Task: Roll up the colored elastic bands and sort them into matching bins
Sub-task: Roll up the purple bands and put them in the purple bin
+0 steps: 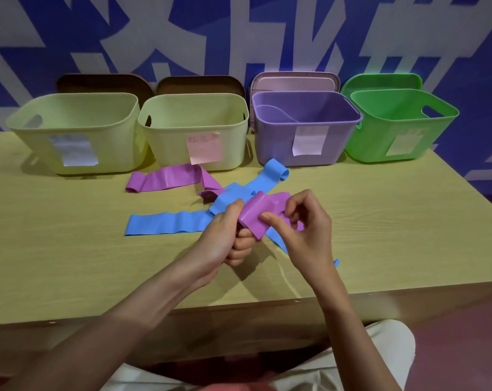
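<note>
A purple elastic band (165, 180) lies across the middle of the table, its near end raised and wound between my hands. My left hand (227, 235) is shut on that rolled end, thumb on top. My right hand (304, 224) pinches the same purple band from the right side. A blue band (168, 224) lies flat under my hands, and a second blue strip (273, 173) crosses it toward the bins. The purple bin (306, 128) stands behind, with a purple band inside it.
Two pale yellow bins (72, 131) (194, 128) stand at the back left and a green bin (400, 122) at the back right, each with a paper label. Lids lean on the blue-and-white wall behind them. The table's front edge (239, 306) is close to my lap.
</note>
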`<state>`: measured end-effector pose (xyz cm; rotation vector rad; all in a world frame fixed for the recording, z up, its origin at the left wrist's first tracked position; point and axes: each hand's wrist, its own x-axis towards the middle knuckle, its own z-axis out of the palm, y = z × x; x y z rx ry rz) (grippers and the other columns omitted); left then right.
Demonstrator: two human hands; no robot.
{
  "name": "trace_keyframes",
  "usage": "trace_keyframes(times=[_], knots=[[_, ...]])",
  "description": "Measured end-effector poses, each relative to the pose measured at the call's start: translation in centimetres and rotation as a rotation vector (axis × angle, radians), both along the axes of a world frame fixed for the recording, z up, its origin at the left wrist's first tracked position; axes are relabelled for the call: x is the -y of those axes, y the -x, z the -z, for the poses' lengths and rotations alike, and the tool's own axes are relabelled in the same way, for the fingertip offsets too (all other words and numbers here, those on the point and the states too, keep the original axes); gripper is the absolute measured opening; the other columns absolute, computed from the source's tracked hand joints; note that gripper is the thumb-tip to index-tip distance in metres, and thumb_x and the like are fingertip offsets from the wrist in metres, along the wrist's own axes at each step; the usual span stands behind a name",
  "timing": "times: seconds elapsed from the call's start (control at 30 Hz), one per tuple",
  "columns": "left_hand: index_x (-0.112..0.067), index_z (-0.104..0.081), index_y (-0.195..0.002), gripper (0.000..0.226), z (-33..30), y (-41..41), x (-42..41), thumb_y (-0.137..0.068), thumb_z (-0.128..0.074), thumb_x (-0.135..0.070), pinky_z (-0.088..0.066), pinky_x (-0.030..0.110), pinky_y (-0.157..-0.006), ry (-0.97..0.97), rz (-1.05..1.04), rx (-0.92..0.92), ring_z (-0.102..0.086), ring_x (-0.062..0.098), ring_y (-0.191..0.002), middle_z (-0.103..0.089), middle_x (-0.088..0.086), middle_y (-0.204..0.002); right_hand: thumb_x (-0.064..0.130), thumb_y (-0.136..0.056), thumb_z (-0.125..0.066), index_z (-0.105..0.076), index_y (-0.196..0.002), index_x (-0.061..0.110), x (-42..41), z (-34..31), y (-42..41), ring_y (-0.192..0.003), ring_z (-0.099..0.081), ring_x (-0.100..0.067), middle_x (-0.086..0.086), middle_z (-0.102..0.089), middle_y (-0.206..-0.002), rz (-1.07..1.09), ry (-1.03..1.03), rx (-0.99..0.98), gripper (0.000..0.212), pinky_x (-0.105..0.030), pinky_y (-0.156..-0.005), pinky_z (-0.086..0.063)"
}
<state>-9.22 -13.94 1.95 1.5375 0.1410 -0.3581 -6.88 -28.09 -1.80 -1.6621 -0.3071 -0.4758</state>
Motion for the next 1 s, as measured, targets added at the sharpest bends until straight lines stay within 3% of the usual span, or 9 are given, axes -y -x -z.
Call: trace_keyframes(times=[0.13, 0.3, 0.4, 0.57, 0.7, 0.77, 0.9, 1.0], knots=[[-0.017, -0.024, -0.055, 0.053, 0.3, -0.6, 0.7, -0.102, -0.023, -0.042, -0.02, 0.019, -0.038, -0.175, -0.073, 0.17, -0.017, 0.011, -0.039, -0.021, -0.002, -0.045, 0.012, -0.074, -0.081, -0.049, -0.069, 0.012, 0.1, -0.1, 0.0, -0.056, -0.038, -0.012, 0.003, -0.047, -0.064, 0.02, -0.001, -0.036, 0.032, -0.015, -0.057, -0.034], [-0.016, -0.026, -0.055, 0.052, 1.0, -0.9, 1.2, -0.103, -0.025, -0.035, -0.023, 0.021, -0.044, -0.299, -0.089, 0.34, -0.023, 0.008, -0.039, -0.025, -0.01, -0.041, 0.007, -0.074, -0.079, -0.064, -0.084, 0.014, 0.6, -0.2, -0.1, -0.061, -0.048, -0.012, -0.001, -0.057, -0.067, -0.043, -0.08, -0.101, 0.02, -0.021, -0.059, -0.043], [-0.019, -0.029, -0.055, 0.05, 1.6, -0.8, 1.3, -0.103, -0.025, -0.034, -0.024, 0.025, -0.05, -0.359, -0.045, 0.415, -0.027, 0.007, -0.042, -0.029, -0.011, -0.041, 0.0, -0.078, -0.075, -0.068, -0.093, 0.014, 0.7, 0.2, -0.1, -0.062, -0.05, -0.008, 0.003, -0.059, -0.068, -0.072, -0.048, -0.096, 0.021, -0.018, -0.061, -0.043], [-0.02, -0.038, -0.055, 0.053, 2.3, -1.3, 1.1, -0.098, -0.021, -0.047, -0.034, 0.033, -0.06, -0.513, 0.021, 0.455, -0.039, 0.014, -0.052, -0.04, -0.006, -0.051, -0.007, -0.085, -0.065, -0.069, -0.097, 0.008, 1.1, 0.3, 0.4, -0.079, -0.068, -0.012, 0.004, -0.072, -0.08, -0.173, -0.22, -0.253, 0.02, -0.02, -0.073, -0.052], [-0.02, -0.04, -0.059, 0.056, 2.8, -1.5, 0.5, -0.087, -0.015, -0.062, -0.041, 0.04, -0.064, -0.614, 0.064, 0.464, -0.043, 0.017, -0.056, -0.044, -0.004, -0.055, 0.004, -0.087, -0.063, -0.068, -0.096, 0.002, 1.4, 0.1, 0.5, -0.077, -0.07, -0.017, -0.008, -0.073, -0.08, -0.229, -0.388, -0.397, 0.011, -0.022, -0.069, -0.054], [-0.022, -0.038, -0.058, 0.054, 2.7, -1.4, 0.3, -0.088, -0.015, -0.061, -0.038, 0.039, -0.062, -0.691, 0.116, 0.486, -0.043, 0.015, -0.056, -0.044, -0.004, -0.055, 0.016, -0.081, -0.065, -0.069, -0.093, 0.002, 1.6, 0.0, 0.5, -0.073, -0.069, -0.016, -0.009, -0.071, -0.076, -0.245, -0.441, -0.442, 0.019, -0.022, -0.069, -0.054], [-0.016, -0.051, -0.076, 0.067, 2.5, -1.2, 0.0, -0.082, -0.005, -0.065, -0.042, 0.036, -0.064, -0.906, 0.22, 0.563, -0.054, 0.019, -0.066, -0.055, 0.002, -0.065, 0.02, -0.075, -0.068, -0.07, -0.086, 0.004, 2.1, 0.0, 0.5, -0.068, -0.065, -0.015, -0.008, -0.067, -0.071, -0.281, -0.421, -0.469, 0.02, -0.024, -0.067, -0.055], [-0.016, -0.049, -0.079, 0.063, 2.7, -0.9, -0.3, -0.084, -0.006, -0.062, -0.041, 0.035, -0.062, -1.018, 0.277, 0.622, -0.053, 0.021, -0.066, -0.053, -0.001, -0.065, 0.018, -0.074, -0.071, -0.069, -0.083, 0.002, 2.6, 0.3, 0.3, -0.067, -0.063, -0.017, -0.008, -0.065, -0.071, -0.303, -0.374, -0.465, 0.018, -0.027, -0.068, -0.055]])
